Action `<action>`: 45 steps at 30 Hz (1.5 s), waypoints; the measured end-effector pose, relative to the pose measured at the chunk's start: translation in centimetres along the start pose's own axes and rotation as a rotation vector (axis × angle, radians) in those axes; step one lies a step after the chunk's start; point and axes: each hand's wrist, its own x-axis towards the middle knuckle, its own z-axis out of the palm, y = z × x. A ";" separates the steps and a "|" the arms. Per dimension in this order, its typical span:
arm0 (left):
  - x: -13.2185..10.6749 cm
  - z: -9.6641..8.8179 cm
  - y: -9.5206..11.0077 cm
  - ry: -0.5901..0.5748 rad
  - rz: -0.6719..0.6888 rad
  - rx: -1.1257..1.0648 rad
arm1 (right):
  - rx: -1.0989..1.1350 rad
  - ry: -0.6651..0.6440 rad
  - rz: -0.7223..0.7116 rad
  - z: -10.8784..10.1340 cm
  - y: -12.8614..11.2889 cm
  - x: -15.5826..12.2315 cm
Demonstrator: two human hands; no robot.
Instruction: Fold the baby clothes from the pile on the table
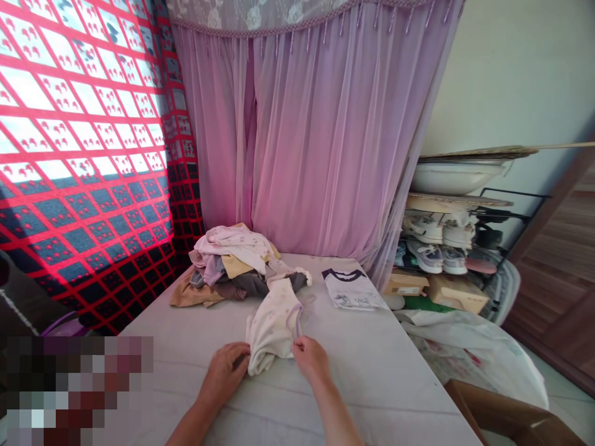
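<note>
A cream garment [272, 319] with a small print and purple edging lies on the bed in front of me. It looks like a child's top, but its exact kind is hard to tell. My left hand [226, 367] pinches its near left edge, fingertips partly hidden. On the other side, my right hand [310, 358] grips the edge just below the purple trim. The garment's far end touches a heap of clothes [232, 260] in pink, yellow, grey and brown. To the right rests a folded white T-shirt [352, 290] with a dark collar.
The pale bed sheet [381, 378] spreads beneath everything. Mauve curtains [316, 142] hang behind, and a red-gridded curtain [88, 124] covers the left. At right stand a rack with shoes [425, 255], a white basin [458, 178] and an open cardboard box [506, 412].
</note>
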 end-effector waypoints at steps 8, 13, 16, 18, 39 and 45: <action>-1.5 0.5 1.6 0.311 -0.098 -0.158 | 0.371 0.283 -0.321 -0.5 -3.3 -3.5; -3.3 0.1 4.0 0.241 -0.148 -0.303 | 0.529 0.145 -0.405 1.0 -8.0 -5.7; -3.7 -0.2 3.7 0.201 -0.237 -0.342 | 0.536 0.059 -0.426 2.4 -9.7 -6.3; -3.6 -0.2 3.0 0.227 -0.297 -0.408 | 0.518 -0.007 -0.454 2.9 -10.3 -6.4; 0.2 -12.4 2.7 -0.166 -0.178 -0.249 | 0.131 0.469 -0.365 -4.4 -11.3 0.9; 2.9 -19.5 4.2 0.165 -0.061 0.210 | 0.208 0.743 -0.492 -11.4 -14.6 -1.4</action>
